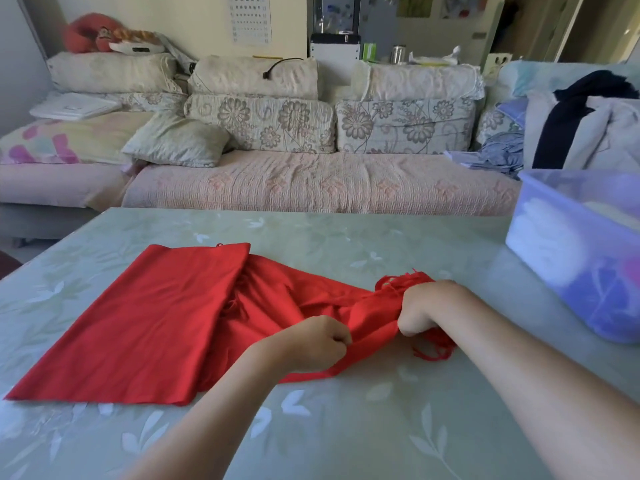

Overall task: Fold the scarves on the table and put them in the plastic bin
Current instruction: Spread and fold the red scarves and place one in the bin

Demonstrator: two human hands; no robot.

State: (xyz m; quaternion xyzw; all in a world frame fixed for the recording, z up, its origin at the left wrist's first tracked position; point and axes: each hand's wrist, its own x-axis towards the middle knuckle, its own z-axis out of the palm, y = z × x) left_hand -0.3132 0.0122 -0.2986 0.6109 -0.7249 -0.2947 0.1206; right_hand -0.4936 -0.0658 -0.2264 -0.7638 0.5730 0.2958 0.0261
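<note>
Head camera looks forward and down, close over the table [346, 427].

Our red fringed fabric scarf [138, 323] is partly folded, and our translucent bluish plastic bin [568, 258] stands off to the right.
We see the scarf lying on the pale green worktop [346, 237]. Its left part is a smooth flat panel laid over the layer beneath. Its right part is creased and narrows to a gathered bunch with loose tassels spilling out. The bin stands upright and uncovered at the worktop's far right, apart from the scarf. White, blue and pink cloth shows blurred through its wall.
</note>
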